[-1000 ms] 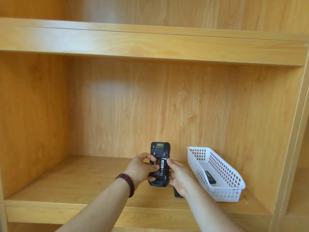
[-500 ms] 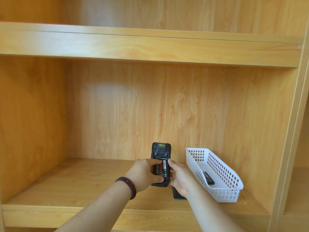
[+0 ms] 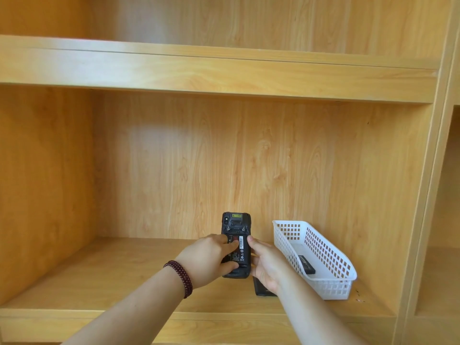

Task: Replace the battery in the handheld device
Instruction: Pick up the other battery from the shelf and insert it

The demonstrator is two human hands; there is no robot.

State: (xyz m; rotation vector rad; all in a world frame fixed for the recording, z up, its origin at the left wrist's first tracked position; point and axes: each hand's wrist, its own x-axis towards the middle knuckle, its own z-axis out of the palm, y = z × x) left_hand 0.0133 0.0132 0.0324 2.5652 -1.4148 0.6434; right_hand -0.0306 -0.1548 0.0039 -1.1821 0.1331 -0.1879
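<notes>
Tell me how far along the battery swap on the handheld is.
Done: the back cover is off and lies on the shelf; another battery sits in the white basket. In hand: the left hand presses a labelled battery into the handheld device, which the right hand steadies. Left: seat it fully and refit the cover.

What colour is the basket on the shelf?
White, with a perforated grid pattern on the basket walls; the head view shows it.
</notes>
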